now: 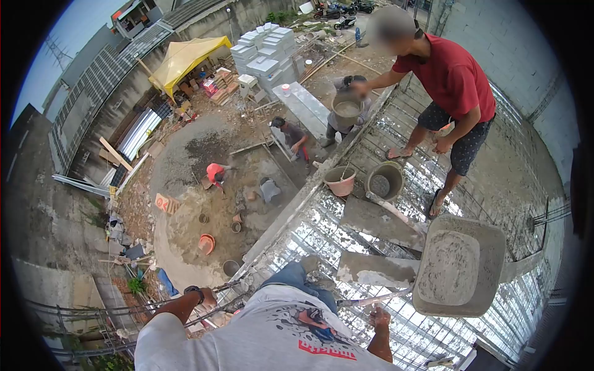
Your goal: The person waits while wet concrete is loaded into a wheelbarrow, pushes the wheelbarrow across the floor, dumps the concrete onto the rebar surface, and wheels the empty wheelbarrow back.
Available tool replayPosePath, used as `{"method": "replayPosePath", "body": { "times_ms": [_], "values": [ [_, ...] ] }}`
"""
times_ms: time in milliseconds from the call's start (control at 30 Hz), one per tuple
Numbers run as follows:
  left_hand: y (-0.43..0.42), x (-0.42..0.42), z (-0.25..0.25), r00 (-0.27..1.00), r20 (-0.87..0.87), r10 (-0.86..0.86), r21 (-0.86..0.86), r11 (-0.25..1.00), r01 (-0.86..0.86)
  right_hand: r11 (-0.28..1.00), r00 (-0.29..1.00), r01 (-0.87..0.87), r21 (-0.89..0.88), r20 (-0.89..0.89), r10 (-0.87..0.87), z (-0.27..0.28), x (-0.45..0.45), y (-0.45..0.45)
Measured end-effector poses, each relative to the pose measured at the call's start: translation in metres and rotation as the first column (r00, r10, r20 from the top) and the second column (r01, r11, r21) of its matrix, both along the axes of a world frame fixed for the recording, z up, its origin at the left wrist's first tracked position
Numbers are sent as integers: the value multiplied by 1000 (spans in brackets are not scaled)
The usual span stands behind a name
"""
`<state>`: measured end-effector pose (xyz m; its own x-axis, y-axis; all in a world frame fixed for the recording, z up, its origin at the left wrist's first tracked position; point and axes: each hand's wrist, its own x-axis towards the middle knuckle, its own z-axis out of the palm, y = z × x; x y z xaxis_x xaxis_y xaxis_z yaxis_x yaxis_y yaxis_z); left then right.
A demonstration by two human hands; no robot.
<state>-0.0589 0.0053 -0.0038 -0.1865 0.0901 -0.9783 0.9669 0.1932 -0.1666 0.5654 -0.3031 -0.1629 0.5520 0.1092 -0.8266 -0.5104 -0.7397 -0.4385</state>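
My left hand [210,298], with a dark watch at the wrist, is beside the steel reinforcing bars [111,310] at the slab edge. Its fingers are too small to make out, so I cannot tell whether it grips a bar. Low on the other side, my right hand [380,318] has loosely bent fingers and nothing visible in it. Just above that hand runs a wheelbarrow handle [380,298], apart from it. The wheelbarrow [494,263] holds wet grey concrete [448,266].
A person in a red shirt [455,77] holds a bucket [348,110] at the edge. Two buckets, one reddish [340,182] and one grey [385,180], stand nearby. Planks [377,270] lie over the rebar mesh. Beyond the drop, several people work on the ground below.
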Motion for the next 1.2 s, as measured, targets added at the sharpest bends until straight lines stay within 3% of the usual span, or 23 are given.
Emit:
{"method": "replayPosePath", "body": {
  "times_ms": [33, 67, 100, 133, 167, 200, 267, 367, 467, 567, 667, 733, 833, 933, 1033, 1133, 1200],
  "values": [
    [10, 17, 2, 972, 74, 223, 175, 957, -233, 1000, 1000, -18, -8, 10, 18, 2, 0, 2],
    [22, -8, -66, 994, 72, -82, 251, 966, 61, 999, 1000, -6, 42, -5, 6, 1, 0, 0],
    [41, 18, -72, 813, 170, -556, 188, 828, 527, 996, 1000, 5, 90, -20, -3, -4, 2, -6],
    [62, 50, -72, 405, 238, -883, 286, 463, 839, 990, 999, 16, 138, -36, -11, -7, 3, -11],
    [69, 103, -31, 763, 105, -637, 387, 733, 559, 992, 999, 26, 120, -33, -22, -8, 4, -13],
    [70, 134, -4, 970, 25, -242, 519, 832, 194, 994, 999, 38, 103, -30, -35, -9, 4, -14],
    [79, 135, -53, 880, 451, -149, 515, 849, -120, 992, 998, 62, 107, -24, -60, -5, 5, -17],
    [89, 155, -76, 875, 401, -271, 577, 816, -12, 983, 995, 102, 150, -26, -99, 2, 9, -19],
    [90, 150, -91, 929, 285, -234, 581, 814, 27, 977, 992, 122, 172, -37, -118, 3, 12, -22],
    [88, 161, -29, 924, 254, -286, 534, 838, 113, 985, 988, 154, 84, -45, -151, 6, 10, -16],
    [78, 119, -74, 959, 159, -236, 508, 852, 125, 995, 994, 98, 32, -46, -97, 0, 7, -17],
    [74, 134, -34, 983, 50, -178, 466, 875, 134, 995, 993, 101, 4, -63, -100, -6, 5, -21],
    [70, 151, 8, 978, 133, -160, 386, 917, 98, 997, 992, 81, -14, -91, -82, -13, 7, -23],
    [58, 90, -116, 960, 69, -270, 365, 903, 228, 995, 988, 94, 24, -122, -91, -16, 13, -23],
    [56, 100, -102, 918, 172, -357, 407, 874, 263, 998, 993, 56, 25, -108, -53, -14, 16, -13],
    [53, 77, -150, 832, 286, -476, 553, 790, 263, 999, 997, 51, 10, -67, -50, -14, 20, -3],
    [62, 115, -92, 915, 240, -324, 476, 861, 180, 998, 997, 31, 54, -69, -27, -21, 23, 0]
  ]
}}
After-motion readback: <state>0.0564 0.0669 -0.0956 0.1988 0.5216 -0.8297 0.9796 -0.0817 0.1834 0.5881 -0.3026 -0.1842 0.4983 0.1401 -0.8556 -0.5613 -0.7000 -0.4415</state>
